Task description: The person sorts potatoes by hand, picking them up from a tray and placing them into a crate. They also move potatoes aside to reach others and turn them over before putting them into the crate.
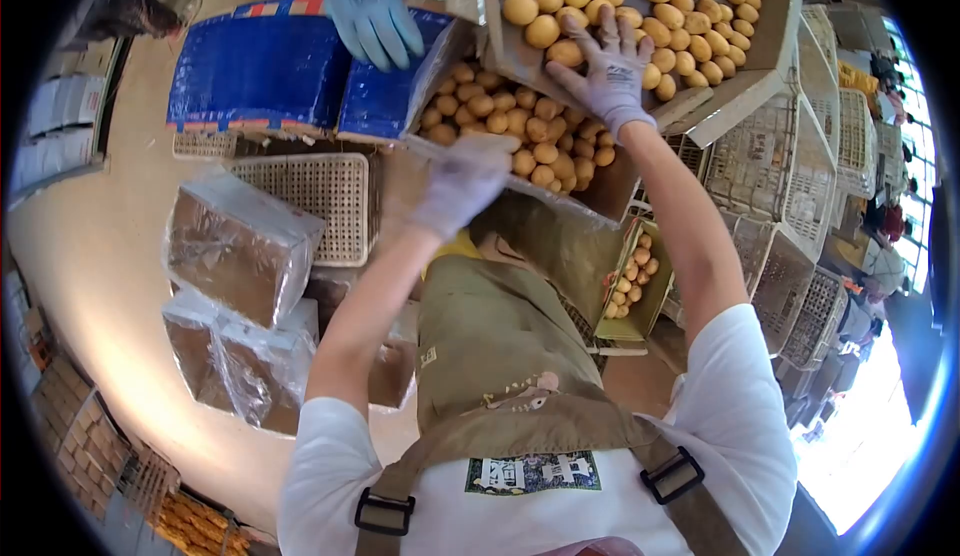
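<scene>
My right hand (612, 74), in a thin pale glove, lies with fingers spread over the potatoes (690, 16) in the upper cardboard box (775, 31). Below it is a second box (610, 191), partly full of potatoes (545, 131) and lined with clear plastic. My left hand (462, 188), gloved too, is at this box's near left edge. Motion smears its fingers, which point right toward the potatoes; I cannot tell whether they hold one.
Another person's blue-gloved hand (375, 21) reaches over the blue boxes (265, 71) at upper left. A plastic crate (345, 206) and plastic-lined cartons (240, 246) stand at left. By my right side is a small box (600, 324) of potatoes; stacked crates (755, 151) stand beyond.
</scene>
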`<state>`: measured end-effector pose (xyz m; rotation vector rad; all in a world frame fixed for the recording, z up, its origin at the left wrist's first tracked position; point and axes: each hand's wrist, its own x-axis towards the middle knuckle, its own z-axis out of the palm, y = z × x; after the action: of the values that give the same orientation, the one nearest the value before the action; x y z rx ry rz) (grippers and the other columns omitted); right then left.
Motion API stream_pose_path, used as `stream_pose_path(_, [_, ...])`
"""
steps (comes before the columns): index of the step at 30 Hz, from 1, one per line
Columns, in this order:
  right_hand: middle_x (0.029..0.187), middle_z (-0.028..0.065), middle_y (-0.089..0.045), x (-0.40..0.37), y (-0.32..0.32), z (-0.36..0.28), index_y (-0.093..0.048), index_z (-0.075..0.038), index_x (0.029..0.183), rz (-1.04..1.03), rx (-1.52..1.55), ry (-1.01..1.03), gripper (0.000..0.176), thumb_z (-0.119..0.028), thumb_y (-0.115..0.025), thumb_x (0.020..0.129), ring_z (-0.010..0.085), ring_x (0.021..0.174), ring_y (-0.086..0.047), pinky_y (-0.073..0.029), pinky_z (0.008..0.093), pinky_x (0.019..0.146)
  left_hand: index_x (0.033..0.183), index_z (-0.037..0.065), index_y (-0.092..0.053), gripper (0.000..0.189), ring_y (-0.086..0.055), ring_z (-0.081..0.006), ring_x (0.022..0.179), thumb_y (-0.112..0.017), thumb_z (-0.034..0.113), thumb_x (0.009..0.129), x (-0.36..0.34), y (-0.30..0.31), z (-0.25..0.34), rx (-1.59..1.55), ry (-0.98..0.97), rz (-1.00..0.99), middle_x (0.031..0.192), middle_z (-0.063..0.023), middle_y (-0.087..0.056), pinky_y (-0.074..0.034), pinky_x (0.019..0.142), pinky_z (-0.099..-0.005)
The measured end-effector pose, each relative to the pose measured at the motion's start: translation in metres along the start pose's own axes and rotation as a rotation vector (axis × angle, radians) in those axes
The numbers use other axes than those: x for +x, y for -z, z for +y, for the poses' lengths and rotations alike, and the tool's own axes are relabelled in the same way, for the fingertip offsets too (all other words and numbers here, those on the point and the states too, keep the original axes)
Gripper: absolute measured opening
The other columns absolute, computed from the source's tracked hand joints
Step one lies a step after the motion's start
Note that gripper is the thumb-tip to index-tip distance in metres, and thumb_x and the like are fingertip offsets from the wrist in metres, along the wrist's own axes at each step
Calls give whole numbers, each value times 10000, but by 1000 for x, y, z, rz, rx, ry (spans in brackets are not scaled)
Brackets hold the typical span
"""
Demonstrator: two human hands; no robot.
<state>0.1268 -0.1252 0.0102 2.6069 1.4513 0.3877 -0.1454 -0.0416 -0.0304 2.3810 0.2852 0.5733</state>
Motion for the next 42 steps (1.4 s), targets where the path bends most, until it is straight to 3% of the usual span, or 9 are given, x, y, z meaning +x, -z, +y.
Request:
stream_pose_path(5, [1657,139,-291,-2,-3,3,-491,-407,1494,53,174,-20,783,-712,-656,792,434,1481,-299,-70,687,1179,1355,125,-593,478,-598,-333,1231,-576,352,934,112,-112,14,237,316,-711,1401,-147,-583,-501,988,-474])
stream_pose_path(9, [1650,142,-294,-2,-5,4,-494,-442,1480,79,268,-39,776,-689,-688,770,455,1484,-276,-78,712,1168,1582,132,-321,705,-305,-363,1501,-537,377,957,112,-179,-28,368,170,-459,1624,-157,-341,-237,1227,-526])
stream_pose_path(12, [1656,127,-286,-3,-3,5,-502,-442,1467,22,289,-45,771,-688,-691,761,443,1501,-243,-68,729,1162,1438,181,-525,497,-577,-375,1259,-464,386,991,118,-151,-32,189,370,-832,1402,-169,-595,-448,1081,-476])
stream_pose_path(18, [1656,90,-285,-1,10,6,-483,-430,1473,-73,313,-79,760,-698,-662,785,403,1515,-218,-54,715,1175,1335,34,-526,399,-582,-235,1146,-656,81,962,43,-19,-42,-619,527,385,1230,-104,-623,-523,947,-334])
stream_pose_path(19, [1653,84,-290,-2,13,6,-490,-424,1470,-66,309,-83,754,-699,-658,788,396,1518,-214,-51,711,1179,1292,35,-544,332,-615,-150,819,-626,61,971,80,16,6,-545,397,697,1190,-115,-617,-536,763,-267])
stream_pose_path(22, [1648,85,-296,-5,14,5,-502,-414,1466,-78,357,-94,742,-686,-664,794,387,1524,-203,-52,701,1186,1348,20,-414,344,-575,-180,807,-521,123,1037,176,75,150,-831,2,914,999,-111,-602,-521,732,-300])
stream_pose_path(28, [1668,87,-268,-3,24,8,-450,-431,1500,-140,351,-73,757,-684,-651,816,389,1542,-179,-30,682,1196,1279,113,-647,475,-523,-356,1235,-691,314,851,189,26,272,-587,-746,1,1360,-166,-559,-356,1084,-496])
stream_pose_path(36, [1574,159,-417,-6,8,3,-550,-330,1439,33,420,-81,682,-628,-654,835,447,1477,-304,-125,711,1172,1168,46,-717,254,-654,-323,1142,-659,143,941,2,71,38,-222,422,-141,1187,-151,-712,-497,1015,-368])
stream_pose_path(42, [1644,181,-303,1,25,-8,-446,-337,1539,-42,141,-13,808,-628,-690,827,412,1523,-221,-94,678,1186,1542,90,-370,895,-279,-431,1479,-684,520,823,-226,145,-136,685,1315,-133,1577,-248,-343,-242,1201,-536])
